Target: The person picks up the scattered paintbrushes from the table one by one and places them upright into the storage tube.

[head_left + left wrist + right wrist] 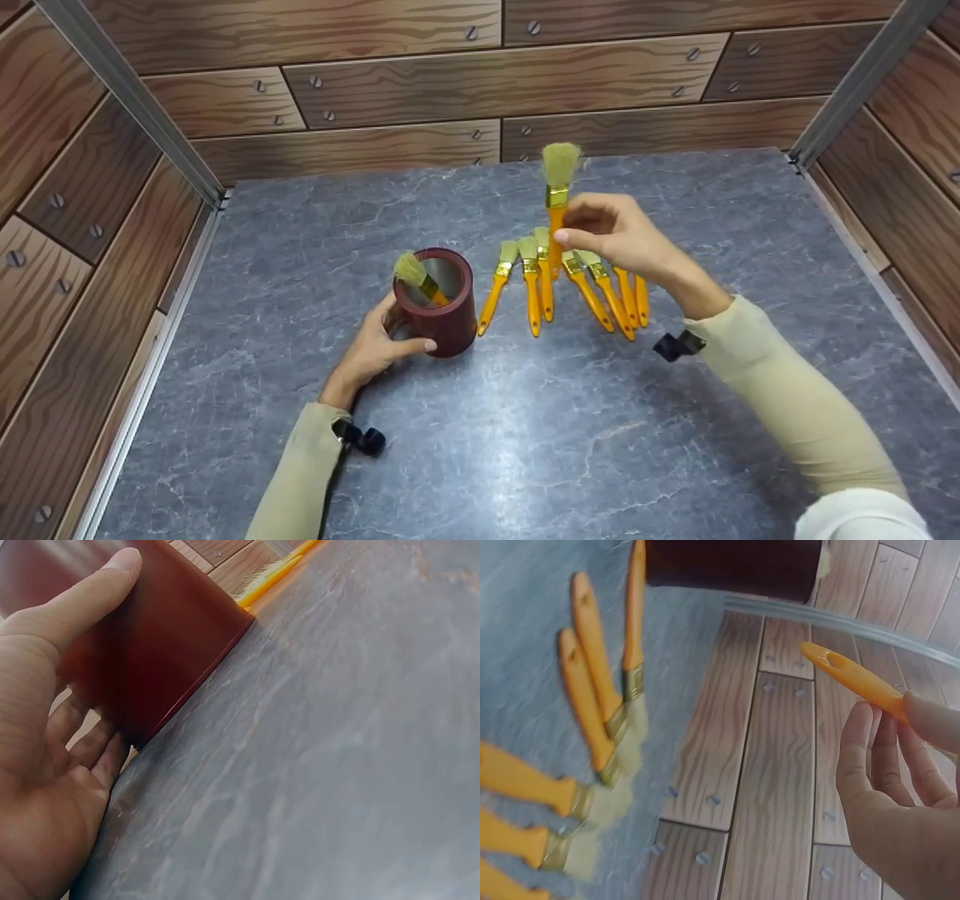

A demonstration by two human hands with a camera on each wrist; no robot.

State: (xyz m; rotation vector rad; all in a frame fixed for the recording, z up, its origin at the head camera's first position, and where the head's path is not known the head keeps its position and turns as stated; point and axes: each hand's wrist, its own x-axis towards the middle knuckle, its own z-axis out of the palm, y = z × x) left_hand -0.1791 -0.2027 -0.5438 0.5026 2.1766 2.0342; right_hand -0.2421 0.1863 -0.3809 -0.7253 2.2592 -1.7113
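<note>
My left hand [373, 346] holds a dark red cylindrical cup [448, 330] from its left side, thumb across the front and fingers behind. The cup stands upright on the table, and the left wrist view shows its wall [176, 630] close up. One paintbrush [411, 270] leans inside, bristles sticking out over the rim. In my right hand [630, 234] another paintbrush [557, 196] is pinched by its orange handle, bristles up, above the table. The right wrist view shows the free end of that handle [855, 679] pointing toward the cup.
Several paintbrushes with orange handles [532, 300] lie in a loose fan on the grey marbled table [525, 420], right of the cup; the nearest almost touches it. Wood-patterned walls [420, 82] with metal corner posts [142, 112] enclose the back and sides.
</note>
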